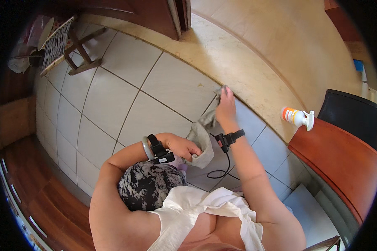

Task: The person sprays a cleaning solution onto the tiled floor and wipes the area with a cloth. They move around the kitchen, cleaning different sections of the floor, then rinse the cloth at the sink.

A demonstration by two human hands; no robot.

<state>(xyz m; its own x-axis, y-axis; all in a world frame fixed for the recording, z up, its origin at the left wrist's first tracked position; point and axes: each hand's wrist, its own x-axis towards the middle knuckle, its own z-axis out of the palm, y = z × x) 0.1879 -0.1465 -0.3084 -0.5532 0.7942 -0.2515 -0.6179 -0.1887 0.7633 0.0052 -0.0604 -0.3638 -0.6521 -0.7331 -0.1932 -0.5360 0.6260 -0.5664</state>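
A grey cloth (203, 142) stretches between my two hands over the tiled floor. My left hand (183, 148) grips its near, folded part, close above my knee in black-and-grey patterned fabric. My right hand (226, 105) is shut on the cloth's far end, beside the floor's edge along the beige stone sill (226, 69). Part of the cloth is hidden under the right hand's fingers. Both wrists wear black straps with small devices, and a black cable (228, 163) hangs from the right one.
A white spray bottle (297, 118) with an orange label lies at the right, near a reddish-brown wooden panel (336, 141). A wooden folding stool (78, 51) stands upper left. The bottom of a dark wooden door (144, 15) is ahead, and brown wooden furniture (47, 191) is at the left.
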